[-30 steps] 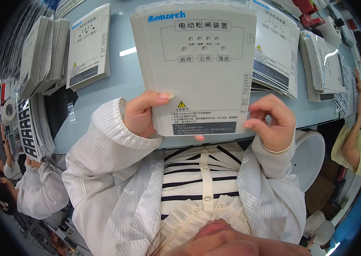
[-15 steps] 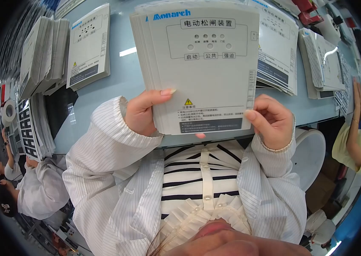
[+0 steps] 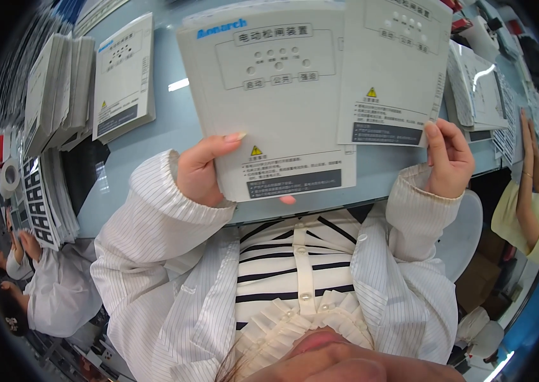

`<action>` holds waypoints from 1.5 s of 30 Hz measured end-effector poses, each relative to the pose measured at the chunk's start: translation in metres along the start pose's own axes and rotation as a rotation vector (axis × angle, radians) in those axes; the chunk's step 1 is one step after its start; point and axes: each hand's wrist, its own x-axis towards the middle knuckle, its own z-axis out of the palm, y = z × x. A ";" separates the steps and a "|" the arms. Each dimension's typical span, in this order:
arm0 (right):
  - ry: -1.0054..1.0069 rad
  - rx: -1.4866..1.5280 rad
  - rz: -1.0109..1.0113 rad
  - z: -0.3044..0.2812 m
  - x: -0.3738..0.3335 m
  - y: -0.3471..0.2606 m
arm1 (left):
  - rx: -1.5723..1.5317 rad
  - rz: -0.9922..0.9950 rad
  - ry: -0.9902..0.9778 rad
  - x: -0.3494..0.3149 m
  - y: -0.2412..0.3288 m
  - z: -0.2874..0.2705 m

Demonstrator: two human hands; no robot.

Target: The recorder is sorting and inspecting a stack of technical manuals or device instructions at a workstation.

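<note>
My left hand [image 3: 202, 167] grips the left edge of a stack of white panel sheets [image 3: 276, 118], thumb on top and a fingertip showing below the lower edge. Each visible sheet carries blue lettering, small round holes, a yellow warning triangle and a dark text block. Between the thumb and fingers of my right hand [image 3: 451, 156] is the lower right corner of a single panel sheet [image 3: 387, 76]. That sheet is tilted and overlaps the stack's right side. Both are held up over the table's near edge.
A glass-topped table [image 3: 135, 169] lies beneath. Panel piles stand at the left [image 3: 123, 79] and far left [image 3: 59, 89]; another pile [image 3: 476, 89] lies at the right. A tape roll [image 3: 9, 175] is at the far left. Co-workers [image 3: 59, 290] sit left, and another person's arms [image 3: 527, 178] show right.
My right hand has moved right and slightly up, carrying one panel sheet off the top of the stack. The stack in my left hand has shifted slightly left.
</note>
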 end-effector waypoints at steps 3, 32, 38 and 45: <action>0.013 0.005 -0.005 0.004 -0.002 0.001 | -0.018 0.017 0.042 0.000 0.000 0.002; -0.644 -0.035 -0.035 0.035 -0.031 -0.025 | 0.019 0.018 0.013 -0.001 0.001 0.001; -0.699 0.138 0.203 0.040 -0.036 -0.023 | 0.074 0.007 0.057 -0.001 0.001 0.002; -0.664 0.171 0.269 0.043 -0.038 -0.025 | 0.041 0.034 0.032 -0.003 0.000 0.002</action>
